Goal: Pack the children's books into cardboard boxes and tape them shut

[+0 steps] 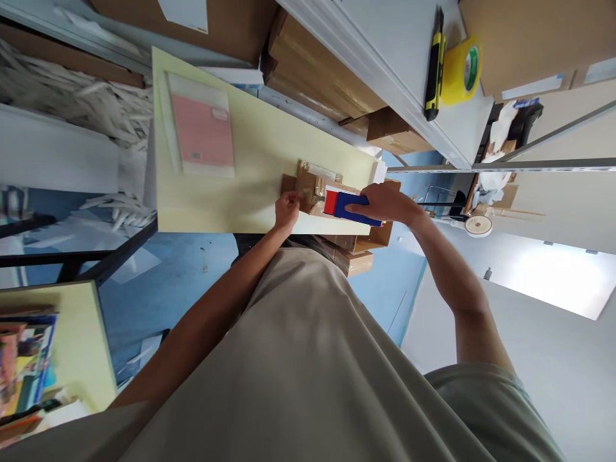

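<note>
On the pale yellow table [262, 144] lies a small brown cardboard box [310, 186] with shiny clear tape across it. My left hand [287, 210] is at the box's left end, its fingers pinched together. Whatever they hold, if anything, is too small to make out. My right hand [385, 204] is closed around a flat, oblong blue object with a red end [353, 208], held over the right part of the box. The exact kind of this object does not show. Its red end points left, toward my left hand.
A pink sheet in a clear sleeve [202, 131] lies on the table's left part. On the shelf at upper right are a yellow-black box cutter [436, 70] and a yellow tape roll [459, 69]. Cardboard boxes [327, 70] stand behind the table; others [353, 262] are below its front edge.
</note>
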`<state>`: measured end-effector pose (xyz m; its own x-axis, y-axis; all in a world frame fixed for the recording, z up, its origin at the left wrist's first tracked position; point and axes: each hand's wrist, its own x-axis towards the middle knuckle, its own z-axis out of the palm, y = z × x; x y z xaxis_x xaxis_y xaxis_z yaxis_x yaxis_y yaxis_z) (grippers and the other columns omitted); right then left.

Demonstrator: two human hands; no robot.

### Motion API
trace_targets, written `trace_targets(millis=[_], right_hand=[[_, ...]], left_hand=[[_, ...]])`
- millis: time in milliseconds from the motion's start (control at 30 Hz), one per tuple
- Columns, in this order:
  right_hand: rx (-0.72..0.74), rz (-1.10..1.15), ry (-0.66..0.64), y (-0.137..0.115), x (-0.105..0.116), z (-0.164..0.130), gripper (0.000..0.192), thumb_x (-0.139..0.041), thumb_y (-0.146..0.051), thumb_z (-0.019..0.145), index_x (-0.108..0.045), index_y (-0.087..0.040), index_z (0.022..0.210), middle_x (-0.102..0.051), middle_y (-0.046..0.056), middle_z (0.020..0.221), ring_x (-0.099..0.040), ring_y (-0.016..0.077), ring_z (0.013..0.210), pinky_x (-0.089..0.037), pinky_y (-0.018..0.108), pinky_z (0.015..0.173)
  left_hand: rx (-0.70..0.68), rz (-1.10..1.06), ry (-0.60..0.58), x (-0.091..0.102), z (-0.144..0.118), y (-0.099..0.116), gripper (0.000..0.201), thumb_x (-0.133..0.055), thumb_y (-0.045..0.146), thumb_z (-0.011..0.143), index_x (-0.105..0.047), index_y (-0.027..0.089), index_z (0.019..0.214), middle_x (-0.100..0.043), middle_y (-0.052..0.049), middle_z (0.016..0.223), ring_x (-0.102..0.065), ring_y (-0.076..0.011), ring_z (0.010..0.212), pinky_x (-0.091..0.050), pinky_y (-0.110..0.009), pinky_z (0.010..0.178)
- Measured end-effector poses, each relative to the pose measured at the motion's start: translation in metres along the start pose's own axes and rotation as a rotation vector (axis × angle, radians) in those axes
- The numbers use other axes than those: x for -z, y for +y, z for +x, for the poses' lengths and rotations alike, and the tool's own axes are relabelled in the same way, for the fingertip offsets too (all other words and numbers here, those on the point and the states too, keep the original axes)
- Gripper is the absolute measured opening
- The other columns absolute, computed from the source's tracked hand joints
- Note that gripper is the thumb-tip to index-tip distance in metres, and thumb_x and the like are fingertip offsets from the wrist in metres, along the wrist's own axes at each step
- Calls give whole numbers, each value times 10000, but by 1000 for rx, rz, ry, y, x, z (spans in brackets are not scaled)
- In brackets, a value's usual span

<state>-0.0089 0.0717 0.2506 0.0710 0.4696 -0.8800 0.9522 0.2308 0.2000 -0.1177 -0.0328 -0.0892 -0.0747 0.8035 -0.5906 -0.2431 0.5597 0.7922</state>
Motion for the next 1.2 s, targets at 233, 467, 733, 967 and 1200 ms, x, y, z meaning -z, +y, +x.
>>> trace_targets(millis=[233,467,733,967,1200], right_hand=[[-46,9,23,-8,-8,-2,558,-608,-681,1147,-783,-162,1039,-782,136,887,-715,271,812,-413,373,717],[-56,16,18,-4,-8,-7,577,-579,-679,1160,-785,-148,1063,-778,147,898,-711,265,810,-399,368,718],[-32,-4,43,-8,-11,-5,573,-585,-668,1158,-798,-139,1101,-770,148,878,-701,269,793,-419,375,729],[5,-40,61,-10,-10,-5,559,-601,-649,1149,-809,-135,1079,-768,158,874,-699,284,819,-439,380,745],[-24,-54,55,10,-17,1,525,-629,-629,1136,-804,-136,1085,-780,155,898,-702,271,817,-426,363,719]], left_hand=[[-81,146,30,-5,13,-18,233,-792,441,985,-732,216,994,-801,-84,958,-770,-260,929,-634,-408,957],[-359,105,-85,7,-12,-11,625,-655,545,1104,-531,218,1622,-728,-199,1531,-742,-320,1431,-623,-497,1224],[-499,368,-269,-15,-38,6,937,-702,525,1092,-245,218,1850,-415,-243,1873,-501,-440,1695,-497,-607,1364],[-699,510,-360,-9,-11,21,676,-646,413,1103,-506,305,1755,-609,-184,1635,-612,-414,1561,-536,-625,1306],[-654,528,-339,-20,0,38,374,-645,400,1115,-748,243,1438,-708,-190,1441,-724,-370,1333,-594,-563,1224]])
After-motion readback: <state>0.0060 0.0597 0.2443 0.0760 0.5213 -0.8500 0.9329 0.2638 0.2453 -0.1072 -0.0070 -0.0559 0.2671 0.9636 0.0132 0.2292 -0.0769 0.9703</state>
